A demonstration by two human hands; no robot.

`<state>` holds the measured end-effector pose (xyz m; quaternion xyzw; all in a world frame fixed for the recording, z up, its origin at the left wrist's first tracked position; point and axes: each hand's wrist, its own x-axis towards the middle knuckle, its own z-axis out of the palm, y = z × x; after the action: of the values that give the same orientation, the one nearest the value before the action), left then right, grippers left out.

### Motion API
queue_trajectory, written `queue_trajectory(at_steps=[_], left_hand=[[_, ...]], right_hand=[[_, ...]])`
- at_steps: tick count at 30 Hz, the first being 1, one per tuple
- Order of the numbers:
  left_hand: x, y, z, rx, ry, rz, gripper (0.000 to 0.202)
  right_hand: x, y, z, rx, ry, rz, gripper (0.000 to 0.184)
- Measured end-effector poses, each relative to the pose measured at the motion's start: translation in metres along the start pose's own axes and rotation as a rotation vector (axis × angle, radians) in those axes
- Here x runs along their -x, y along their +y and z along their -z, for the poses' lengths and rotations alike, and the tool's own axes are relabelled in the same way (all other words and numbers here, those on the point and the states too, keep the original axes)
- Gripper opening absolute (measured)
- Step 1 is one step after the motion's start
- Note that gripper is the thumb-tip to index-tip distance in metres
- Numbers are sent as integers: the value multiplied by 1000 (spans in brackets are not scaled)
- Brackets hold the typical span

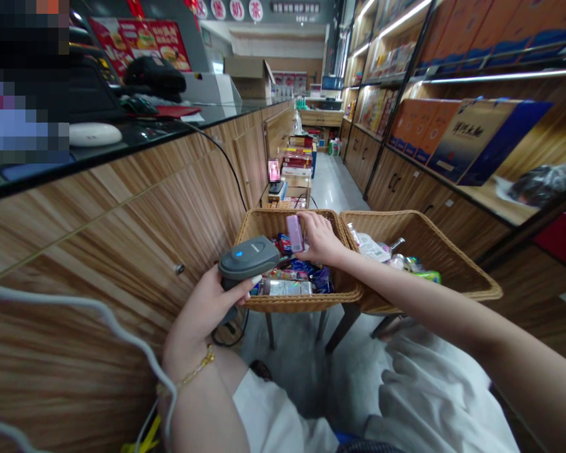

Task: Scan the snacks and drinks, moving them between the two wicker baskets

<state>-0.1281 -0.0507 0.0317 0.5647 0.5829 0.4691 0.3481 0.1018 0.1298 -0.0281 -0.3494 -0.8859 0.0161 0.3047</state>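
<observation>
Wicker basket, packets inside — snacks perhaps

Bright shelf-strip light — warped, stretched edges

Top-left patch on the counter is pixelated out. Scanner handle buried in left hand; purple pack print too small to read. Grey cable cut by left edge.

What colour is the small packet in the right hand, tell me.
Lilac-pink. The small packet in the right hand shows best in the head view.
</observation>
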Motion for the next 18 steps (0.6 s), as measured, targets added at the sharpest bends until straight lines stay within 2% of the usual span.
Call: queue_trajectory(at_steps=[4,8,18], left_hand=[[0,3,-4,-11,-22,32,30],[-1,0,-6,10,-8,37,33],[-1,8,-9,-11,-59,22,30]], right_hand=[[1,8,-6,-57,94,-81,103],[-1,12,-9,-62,163,-59,105],[4,10,-3,-9,184,-14,104]])
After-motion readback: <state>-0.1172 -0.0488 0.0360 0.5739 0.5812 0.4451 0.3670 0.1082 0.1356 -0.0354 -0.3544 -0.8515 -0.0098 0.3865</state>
